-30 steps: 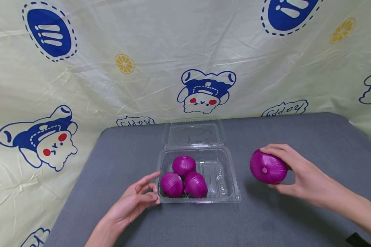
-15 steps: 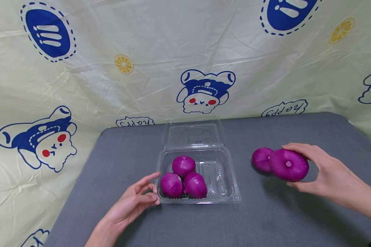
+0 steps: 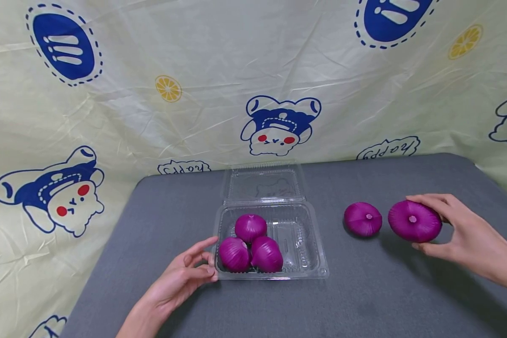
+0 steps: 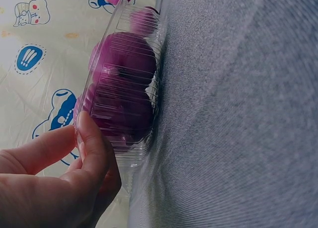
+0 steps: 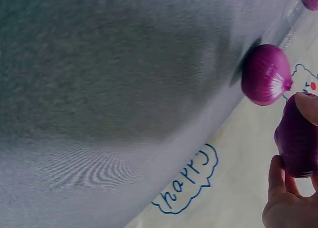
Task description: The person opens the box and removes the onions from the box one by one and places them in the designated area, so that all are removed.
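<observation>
A clear plastic clamshell container [image 3: 297,234] stands on the grey table with its lid [image 3: 264,183] folded back. Three purple onions sit together in its left half; the rear one [image 3: 251,227] touches the two front ones. My left hand [image 3: 179,277] pinches the container's left rim between thumb and fingers, as the left wrist view [image 4: 74,173] also shows. Over the table at the right, my right hand [image 3: 460,230] grips a purple onion [image 3: 414,221] from its right side, thumb below and fingers on top. Another onion [image 3: 362,219] rests on the table just left of it, apart from it.
A grey cloth-covered table [image 3: 279,310] carries everything. Behind it hangs a pale curtain [image 3: 203,126] printed with cartoon figures and orange slices; the table's far edge meets it close behind the lid.
My right hand has moved right with its onion, passing in front of the onion on the table, which is now fully uncovered. The left hand and container have stayed put.
</observation>
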A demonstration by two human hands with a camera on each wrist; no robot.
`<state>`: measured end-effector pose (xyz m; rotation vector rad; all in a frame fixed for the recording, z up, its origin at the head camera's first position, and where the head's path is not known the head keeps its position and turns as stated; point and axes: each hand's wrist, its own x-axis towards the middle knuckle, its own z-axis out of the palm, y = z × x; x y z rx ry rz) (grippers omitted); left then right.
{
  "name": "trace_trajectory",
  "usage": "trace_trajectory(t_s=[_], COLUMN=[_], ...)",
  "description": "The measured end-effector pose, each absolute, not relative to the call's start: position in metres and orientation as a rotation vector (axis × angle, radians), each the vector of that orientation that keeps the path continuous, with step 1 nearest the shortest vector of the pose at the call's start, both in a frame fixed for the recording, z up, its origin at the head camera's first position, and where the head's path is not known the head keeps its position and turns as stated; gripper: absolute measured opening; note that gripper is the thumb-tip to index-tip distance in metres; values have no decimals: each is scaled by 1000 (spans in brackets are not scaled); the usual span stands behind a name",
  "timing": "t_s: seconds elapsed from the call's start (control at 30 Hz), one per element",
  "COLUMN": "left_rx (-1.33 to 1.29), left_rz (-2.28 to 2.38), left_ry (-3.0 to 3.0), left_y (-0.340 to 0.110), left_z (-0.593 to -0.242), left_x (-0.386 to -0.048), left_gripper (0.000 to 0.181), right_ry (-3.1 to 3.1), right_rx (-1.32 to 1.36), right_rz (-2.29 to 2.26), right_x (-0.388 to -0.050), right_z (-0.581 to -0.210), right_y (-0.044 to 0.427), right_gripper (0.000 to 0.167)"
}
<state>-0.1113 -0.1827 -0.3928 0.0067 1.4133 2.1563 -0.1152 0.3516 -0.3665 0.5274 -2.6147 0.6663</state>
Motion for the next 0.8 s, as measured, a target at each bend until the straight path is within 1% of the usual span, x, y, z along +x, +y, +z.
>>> trace_trajectory(t_s=[0.27, 0.47, 0.67, 0.8], left_rx=[18, 19, 26, 31], left_rz=[2156, 2154, 2154, 2157], left_ry=[1411, 1409, 1413, 1414], left_y=[-183, -184, -183, -184], left_z=[-393, -393, -393, -394], left_x=[-111, -111, -111, -111], left_gripper=[76, 77, 78, 77], right_ry=[-2738, -2890, -2893, -2947], right_rx=[417, 306, 349, 319], right_rz=[578, 617, 694, 742], right_x=[-125, -134, -142, -148], right_z=[-381, -388, -394, -398], right_y=[369, 376, 382, 382], right_gripper=[93, 96, 93, 93])
